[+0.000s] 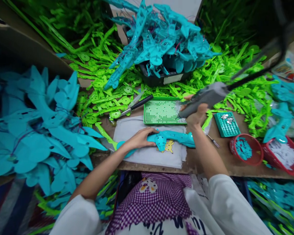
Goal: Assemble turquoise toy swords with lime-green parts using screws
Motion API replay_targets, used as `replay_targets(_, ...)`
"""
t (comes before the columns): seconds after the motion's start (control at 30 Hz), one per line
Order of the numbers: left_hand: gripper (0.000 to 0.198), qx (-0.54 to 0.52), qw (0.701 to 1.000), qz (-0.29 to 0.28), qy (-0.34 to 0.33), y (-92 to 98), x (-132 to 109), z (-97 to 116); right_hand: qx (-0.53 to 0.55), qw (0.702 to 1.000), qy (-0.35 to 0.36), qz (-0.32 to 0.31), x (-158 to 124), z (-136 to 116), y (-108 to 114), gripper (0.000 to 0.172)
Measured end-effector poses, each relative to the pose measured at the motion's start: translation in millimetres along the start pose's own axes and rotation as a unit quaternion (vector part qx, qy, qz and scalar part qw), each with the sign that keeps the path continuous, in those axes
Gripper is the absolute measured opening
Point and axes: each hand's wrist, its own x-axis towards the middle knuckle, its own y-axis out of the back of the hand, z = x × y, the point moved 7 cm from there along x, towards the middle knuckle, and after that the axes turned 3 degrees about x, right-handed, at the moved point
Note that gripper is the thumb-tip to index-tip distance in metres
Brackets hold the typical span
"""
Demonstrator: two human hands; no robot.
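Observation:
My left hand is closed around a teal plastic toy part, which lies on a folded pale cloth with a yellow cartoon print. In my right hand is a grey electric screwdriver, tilted down to the left. Its lower end is over the right side of a green perforated tray, where many small metal screws are heaped. Whether its tip touches the screws cannot be made out.
Lime-green plastic pieces cover the back of the table. A black bin overflows with wired teal parts; more teal parts are piled left. On the right are a teal tray, a red bowl and a red basket. A black-handled tool lies behind the cloth.

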Motion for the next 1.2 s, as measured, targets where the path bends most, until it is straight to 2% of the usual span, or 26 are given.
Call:
replay_targets(0.1,0.055,0.003,1.000,0.000,0.006,-0.2,0,0,0.009,1.000,-0.002,-0.026,-20,-29,22,0.068)
replay_targets(0.17,0.054,0.010,1.000,-0.001,0.013,-0.5,0,0,0.007,0.999,0.000,-0.054,-35,-39,32,0.067)
replay_targets(0.27,0.055,0.014,1.000,0.002,0.016,-0.5,0,1,0.001,0.999,-0.023,-0.049,-51,-35,45,0.069)
replay_targets(0.4,0.055,0.021,1.000,0.002,0.013,-1.2,0,0,-0.009,0.995,-0.089,-0.035,-56,-16,47,0.075)
replay_targets(0.5,0.055,0.022,1.000,-0.001,0.006,-1.5,0,1,-0.018,0.996,-0.084,-0.035,-54,-16,44,0.073)
replay_targets(0.6,0.055,0.017,1.000,0.001,0.009,-0.1,0,3,-0.040,0.996,-0.071,-0.044,-52,-27,46,0.072)
replay_targets(0.7,0.054,0.013,1.000,0.002,0.017,1.2,0,4,-0.053,0.997,-0.050,-0.038,-52,-46,64,0.068)
replay_targets(0.83,0.053,0.017,1.000,-0.002,0.011,-0.1,0,3,-0.090,0.995,-0.022,-0.039,-61,-65,101,0.061)
replay_targets(1.0,0.054,0.016,1.000,0.006,0.004,-0.1,2,1,-0.101,0.995,-0.020,-0.010,-68,-62,130,0.061)
replay_targets(1.2,0.055,0.012,1.000,0.024,0.008,2.7,2,0,-0.163,0.982,-0.098,0.000,-72,-43,132,0.076)
